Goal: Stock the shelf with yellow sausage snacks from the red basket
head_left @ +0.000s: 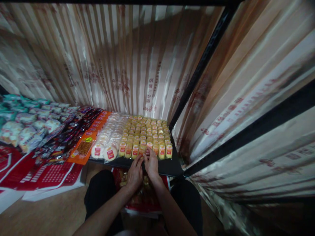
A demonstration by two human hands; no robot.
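Note:
Rows of small yellow wrapped cakes with red and orange labels stand close together at the end of a dark shelf. My left hand and my right hand meet at the front row, with their fingers closed around the lower part of one wrapped cake. The fingertips partly cover this pack, so the exact grip of each hand is hard to make out. Left of the yellow rows lie round white wrapped cakes with red labels, in clear wrappers.
Farther left are orange snack packets, dark-wrapped snacks, and white and green packets. A red printed sheet hangs over the front edge. Black frame posts and pleated curtains close off the back and right. More packets lie below, between my knees.

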